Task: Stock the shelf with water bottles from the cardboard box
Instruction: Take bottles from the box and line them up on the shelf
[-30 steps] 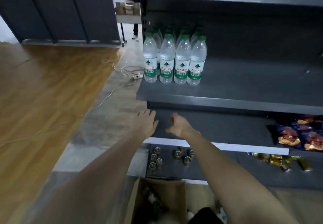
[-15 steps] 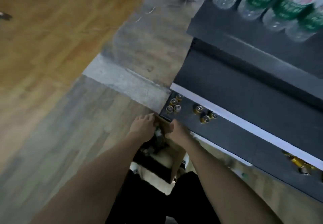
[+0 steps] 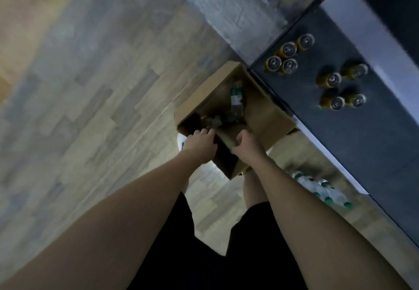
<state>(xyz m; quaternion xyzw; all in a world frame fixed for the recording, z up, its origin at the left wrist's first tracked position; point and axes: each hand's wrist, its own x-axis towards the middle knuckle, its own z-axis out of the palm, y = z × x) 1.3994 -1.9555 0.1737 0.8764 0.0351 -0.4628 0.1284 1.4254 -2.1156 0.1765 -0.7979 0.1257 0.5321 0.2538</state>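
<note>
The shelf edge sits just beside the cardboard box; you could knock it lifting blind; the bottles lie dim inside; whether your left hand or right hand fingers grip anything, I cannot tell.

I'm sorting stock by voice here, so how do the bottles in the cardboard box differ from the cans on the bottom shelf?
The bottles are clear plastic with green labels and lie jumbled inside the cardboard box; the cans are gold-sided with silver tops. The cans stand upright in two small clusters on the dark bottom shelf. Both are drinks containers, as far as the blur allows.
</note>
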